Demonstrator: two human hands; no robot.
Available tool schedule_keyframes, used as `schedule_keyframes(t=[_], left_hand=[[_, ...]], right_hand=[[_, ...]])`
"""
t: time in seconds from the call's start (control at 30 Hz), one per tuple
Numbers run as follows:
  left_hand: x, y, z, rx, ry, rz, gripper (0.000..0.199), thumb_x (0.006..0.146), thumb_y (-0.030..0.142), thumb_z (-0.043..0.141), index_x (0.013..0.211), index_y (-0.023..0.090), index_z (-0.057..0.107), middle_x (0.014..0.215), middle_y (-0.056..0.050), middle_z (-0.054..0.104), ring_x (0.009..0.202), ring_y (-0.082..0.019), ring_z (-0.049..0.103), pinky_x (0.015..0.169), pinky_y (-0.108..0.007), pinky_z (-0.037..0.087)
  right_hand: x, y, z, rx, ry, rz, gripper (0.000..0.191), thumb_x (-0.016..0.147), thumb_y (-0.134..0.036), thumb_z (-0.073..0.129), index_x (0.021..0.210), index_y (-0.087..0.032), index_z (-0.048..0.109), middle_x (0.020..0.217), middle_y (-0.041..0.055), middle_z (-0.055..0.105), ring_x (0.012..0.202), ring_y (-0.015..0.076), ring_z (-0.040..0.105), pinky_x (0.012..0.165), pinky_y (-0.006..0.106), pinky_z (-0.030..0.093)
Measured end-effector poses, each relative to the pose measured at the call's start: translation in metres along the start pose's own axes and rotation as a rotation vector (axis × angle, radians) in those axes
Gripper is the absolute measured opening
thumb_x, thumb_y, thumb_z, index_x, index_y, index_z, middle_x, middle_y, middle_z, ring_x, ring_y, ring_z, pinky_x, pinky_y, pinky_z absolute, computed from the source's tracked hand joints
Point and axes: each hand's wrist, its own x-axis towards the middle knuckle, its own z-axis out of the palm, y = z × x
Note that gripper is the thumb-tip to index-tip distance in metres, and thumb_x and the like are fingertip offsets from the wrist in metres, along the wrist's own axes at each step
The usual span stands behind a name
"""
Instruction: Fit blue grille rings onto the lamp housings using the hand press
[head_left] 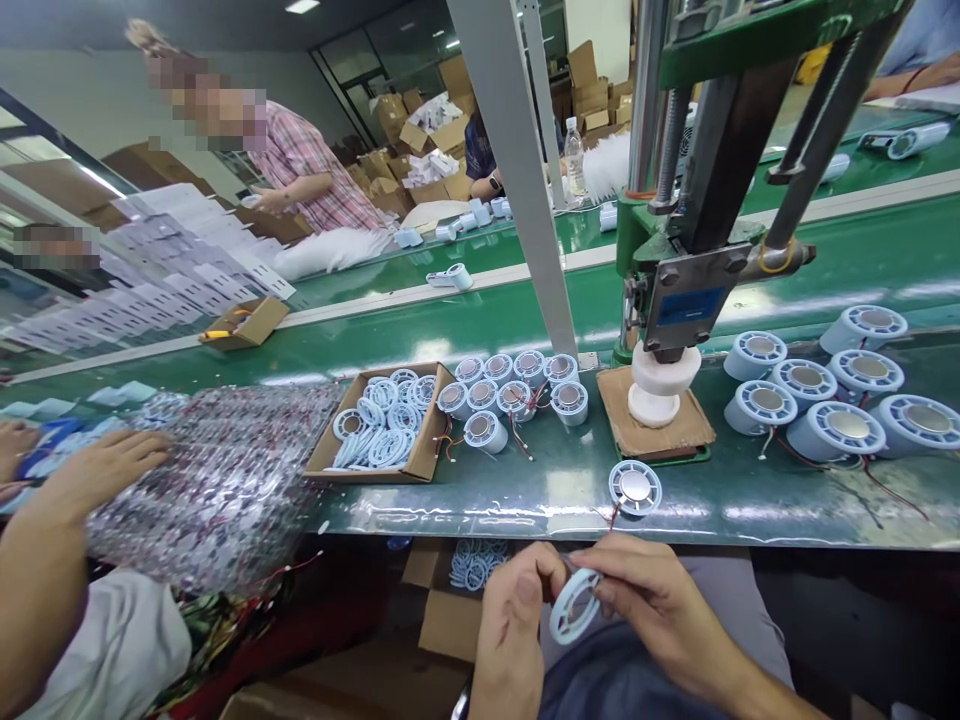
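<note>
A pale blue spoked ring [575,606] is held between my two hands over my lap, below the bench's front edge. My right hand [656,600] pinches its upper right side. My left hand [517,610] is closed at its upper left, the fingertips bent near the rim; whether they grip the ring or something small is hidden. Just beyond the hands, a round blue part with a silver disc [635,488] lies on the bench, a red wire hanging toward my fingers. A press [679,300] with a white round head [660,385] stands behind it.
A cardboard box of blue rings [375,472] is left of several wired blue cylinders [485,431]. More cylinders [836,430] stand right of the press. At far left, a co-worker's arm [45,540] reaches over bubble wrap [217,480]. A metal post [525,180] rises behind the bench.
</note>
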Motion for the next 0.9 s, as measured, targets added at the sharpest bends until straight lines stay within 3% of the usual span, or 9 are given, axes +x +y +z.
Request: schedule_keyframes(t=[0.1, 0.2, 0.43, 0.57, 0.77, 0.9], left_hand=[[-0.001, 0.009, 0.002, 0.111, -0.01, -0.029, 0.062, 0.081, 0.077, 0.063, 0.062, 0.019, 0.05, 0.059, 0.004, 0.043, 0.057, -0.012, 0.038, 0.056, -0.026, 0.031], [0.0, 0.014, 0.002, 0.146, -0.047, -0.069, 0.058, 0.084, 0.072, 0.065, 0.064, 0.018, 0.054, 0.059, 0.002, 0.051, 0.058, -0.013, 0.045, 0.059, -0.025, 0.035], [-0.002, 0.01, 0.001, -0.052, -0.162, -0.184, 0.049, 0.077, 0.064, 0.078, 0.077, 0.018, 0.06, 0.071, -0.002, 0.065, 0.066, -0.014, 0.052, 0.064, -0.023, 0.041], [-0.005, 0.009, 0.002, -0.046, -0.147, -0.179, 0.05, 0.075, 0.064, 0.079, 0.077, 0.018, 0.06, 0.07, -0.001, 0.065, 0.065, -0.013, 0.051, 0.063, -0.023, 0.041], [-0.004, 0.011, 0.007, 0.193, -0.053, -0.072, 0.06, 0.086, 0.07, 0.062, 0.058, 0.017, 0.058, 0.054, 0.0, 0.057, 0.054, -0.013, 0.048, 0.058, -0.025, 0.037], [0.001, 0.01, 0.011, 0.203, -0.017, -0.141, 0.068, 0.089, 0.074, 0.053, 0.05, 0.018, 0.051, 0.046, 0.001, 0.049, 0.047, -0.011, 0.04, 0.052, -0.025, 0.034]], right_hand=[[0.001, 0.001, -0.001, -0.001, -0.008, 0.013, 0.029, 0.102, -0.023, 0.056, 0.123, -0.027, 0.075, 0.084, 0.0044, 0.07, 0.071, 0.0114, 0.062, 0.066, 0.02, 0.051], [0.004, 0.004, -0.005, 0.035, -0.035, 0.08, 0.026, 0.102, -0.026, 0.058, 0.119, -0.027, 0.077, 0.086, 0.0049, 0.072, 0.074, 0.0119, 0.062, 0.071, 0.021, 0.051], [0.01, 0.013, -0.018, 0.319, -0.05, 0.292, 0.024, 0.094, -0.039, 0.069, 0.103, -0.02, 0.082, 0.083, 0.0045, 0.066, 0.059, 0.0071, 0.054, 0.053, 0.018, 0.046], [0.01, 0.014, -0.02, 0.29, -0.053, 0.243, 0.025, 0.095, -0.039, 0.068, 0.103, -0.02, 0.082, 0.082, 0.0045, 0.067, 0.056, 0.0065, 0.053, 0.053, 0.018, 0.046], [0.007, 0.01, -0.017, 0.069, -0.108, 0.038, 0.031, 0.104, -0.036, 0.055, 0.112, -0.02, 0.08, 0.081, 0.0072, 0.071, 0.067, 0.0117, 0.06, 0.062, 0.022, 0.048], [0.006, 0.007, -0.014, 0.01, -0.148, 0.062, 0.036, 0.106, -0.039, 0.049, 0.115, -0.021, 0.079, 0.085, 0.0082, 0.072, 0.075, 0.0149, 0.065, 0.069, 0.026, 0.051]])
